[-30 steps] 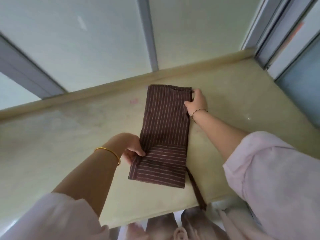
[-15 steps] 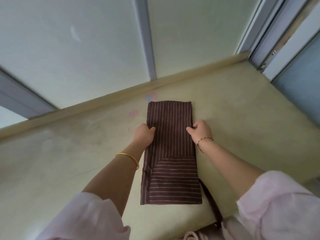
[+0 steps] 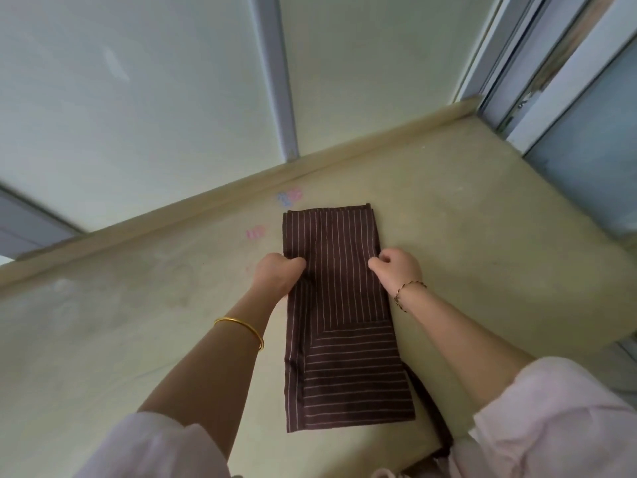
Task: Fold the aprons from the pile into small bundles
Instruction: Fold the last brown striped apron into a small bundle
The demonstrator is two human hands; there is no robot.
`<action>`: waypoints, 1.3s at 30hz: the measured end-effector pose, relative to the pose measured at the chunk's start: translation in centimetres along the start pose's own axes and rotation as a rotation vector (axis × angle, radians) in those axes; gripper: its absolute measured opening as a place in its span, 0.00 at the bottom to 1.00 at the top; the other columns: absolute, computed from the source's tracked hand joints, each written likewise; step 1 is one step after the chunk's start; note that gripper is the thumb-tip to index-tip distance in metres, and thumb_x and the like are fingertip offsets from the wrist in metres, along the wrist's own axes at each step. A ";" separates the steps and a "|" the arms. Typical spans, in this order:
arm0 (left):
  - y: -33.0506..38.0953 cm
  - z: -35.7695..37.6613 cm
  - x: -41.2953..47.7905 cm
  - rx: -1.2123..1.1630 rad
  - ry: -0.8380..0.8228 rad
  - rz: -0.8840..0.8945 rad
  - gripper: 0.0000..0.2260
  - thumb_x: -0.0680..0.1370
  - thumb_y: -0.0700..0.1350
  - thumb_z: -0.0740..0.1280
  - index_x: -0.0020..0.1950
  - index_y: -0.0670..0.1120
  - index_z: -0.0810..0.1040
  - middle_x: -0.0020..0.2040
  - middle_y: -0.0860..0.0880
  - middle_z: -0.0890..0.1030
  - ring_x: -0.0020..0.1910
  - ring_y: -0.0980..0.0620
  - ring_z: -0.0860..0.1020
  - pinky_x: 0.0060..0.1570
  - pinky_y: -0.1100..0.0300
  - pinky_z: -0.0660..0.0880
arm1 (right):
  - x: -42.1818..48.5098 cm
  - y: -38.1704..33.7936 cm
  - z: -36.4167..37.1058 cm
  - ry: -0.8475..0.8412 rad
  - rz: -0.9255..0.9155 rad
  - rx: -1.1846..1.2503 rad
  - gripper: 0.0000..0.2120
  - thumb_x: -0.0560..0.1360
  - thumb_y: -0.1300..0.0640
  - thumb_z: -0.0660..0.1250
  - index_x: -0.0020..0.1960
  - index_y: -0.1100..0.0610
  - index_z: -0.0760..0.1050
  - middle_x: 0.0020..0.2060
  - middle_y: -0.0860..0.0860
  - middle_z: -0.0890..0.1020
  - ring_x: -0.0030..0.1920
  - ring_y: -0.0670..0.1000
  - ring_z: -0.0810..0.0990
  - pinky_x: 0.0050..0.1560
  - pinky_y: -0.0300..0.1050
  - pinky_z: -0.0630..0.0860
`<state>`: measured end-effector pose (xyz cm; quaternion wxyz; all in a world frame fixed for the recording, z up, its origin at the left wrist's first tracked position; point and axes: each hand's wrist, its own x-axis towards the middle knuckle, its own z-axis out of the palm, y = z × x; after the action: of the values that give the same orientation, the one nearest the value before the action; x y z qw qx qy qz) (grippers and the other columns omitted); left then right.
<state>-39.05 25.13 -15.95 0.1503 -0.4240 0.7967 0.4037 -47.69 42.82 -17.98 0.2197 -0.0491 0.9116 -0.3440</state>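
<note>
1. The apron [image 3: 339, 315] lay flat on the desk [image 3: 138, 339], roughly centre, w/ its long axis running far to near. The far end sat just short of the desk's raised back lip and the near end close to the near edge.
2. My left grip [image 3: 277, 276] was closed on the apron's left edge, a bit far of mid-length. The thumb was on top and the fingers curled at the hem; whether they went under, I couldn't tell.
3. My right grip [image 3: 396, 270] mirrored it on the right edge, fingers curled in and pinching the cloth. The knuckles hid the exact contact.
4. Why there: both grips sat level w/ each other across the strip. I judged that was the line for the next cross-fold, w/ the cloth held taut so one half could come over square.
5. Look: dark brown fabric w/ thin pale stripes, already folded into a long narrow strip.
6. The stripes ran lengthwise on the far part and crosswise on the near part, meeting in an L-shaped corner. Prob. a pocket or an overlapped panel, not sure which.
7. The left side showed stacked layers and the edges were fairly even.
8. A strap [image 3: 431, 408] trailed from the near right corner off the desk's near edge. It would need tucking in, or the bundle would prob. come loose.
</note>
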 end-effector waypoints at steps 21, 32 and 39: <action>-1.8 3.8 -4.0 0.635 0.508 0.772 0.17 0.77 0.46 0.63 0.65 0.44 0.71 0.62 0.44 0.72 0.61 0.44 0.71 0.62 0.50 0.68 | -4.5 1.9 -1.1 0.162 -0.466 -0.287 0.14 0.75 0.67 0.62 0.59 0.58 0.74 0.58 0.52 0.76 0.59 0.51 0.74 0.62 0.43 0.71; -6.7 0.1 -7.5 0.756 0.238 0.727 0.11 0.80 0.43 0.60 0.62 0.45 0.71 0.58 0.46 0.74 0.58 0.46 0.72 0.58 0.55 0.69 | -7.8 4.7 -1.0 -0.109 -0.450 -0.276 0.22 0.76 0.74 0.54 0.64 0.58 0.75 0.71 0.50 0.67 0.72 0.50 0.64 0.74 0.41 0.54; -5.4 3.9 -13.3 0.873 -0.438 0.852 0.17 0.72 0.60 0.69 0.48 0.48 0.73 0.50 0.51 0.71 0.50 0.51 0.71 0.49 0.59 0.72 | -8.7 5.1 0.0 -0.144 -0.440 -0.383 0.32 0.72 0.79 0.52 0.72 0.58 0.65 0.76 0.50 0.57 0.75 0.51 0.58 0.75 0.43 0.54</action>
<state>-27.21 33.86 -13.44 0.2946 0.1214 0.9369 0.1439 -39.60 48.78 -18.10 0.1907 -0.3105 0.9093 -0.2009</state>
